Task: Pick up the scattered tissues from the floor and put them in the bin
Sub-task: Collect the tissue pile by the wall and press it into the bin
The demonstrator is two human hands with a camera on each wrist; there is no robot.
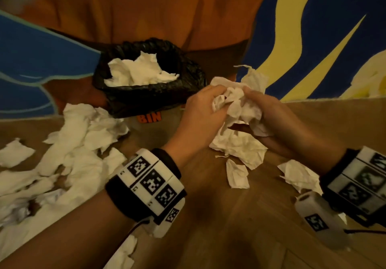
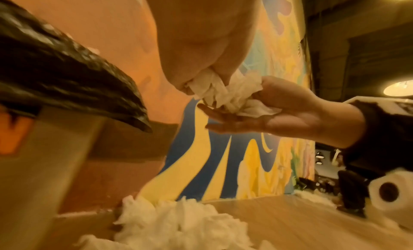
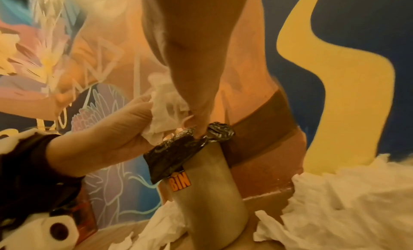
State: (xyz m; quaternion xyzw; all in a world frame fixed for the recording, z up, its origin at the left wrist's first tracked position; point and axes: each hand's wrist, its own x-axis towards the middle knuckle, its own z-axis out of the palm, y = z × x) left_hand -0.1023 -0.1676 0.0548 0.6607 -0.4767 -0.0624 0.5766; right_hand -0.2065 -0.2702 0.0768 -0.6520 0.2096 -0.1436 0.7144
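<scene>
Two-handed, grips one crumpled wad of tissues (image 1: 236,101) off the floor (image 1: 208,212), just to the right of the bin (image 1: 146,97). Clamps it from the left with the left hand (image 1: 200,112), fingers curled and pinching the paper, as seen close up from the left wrist. Cups it from the right with the right hand (image 1: 269,112), thumb on top and fingers underneath, so holds it from both sides. Trails a loose tail of paper below the palms; cannot tell whether that tail touches the ground.

Matters most for the coming move: lies up and to the left of the wad, the bin's opening, with the left hand on the nearer side. Sits beside the black liner's rim rather than over it, judging from the head view. Seems at about rim height or a little above in the right wrist view. Calls, probably, for a short carry leftward and forward before letting go, and risks shedding the hanging tail outside the rim.

Shows the bin already piled with binned tissues (image 1: 137,70) close to the top, so may need a push down. Leaves plenty undone: a big heap of loose tissues (image 1: 79,143) left of the bin, and scraps (image 1: 238,174) under and right of the hands.
</scene>
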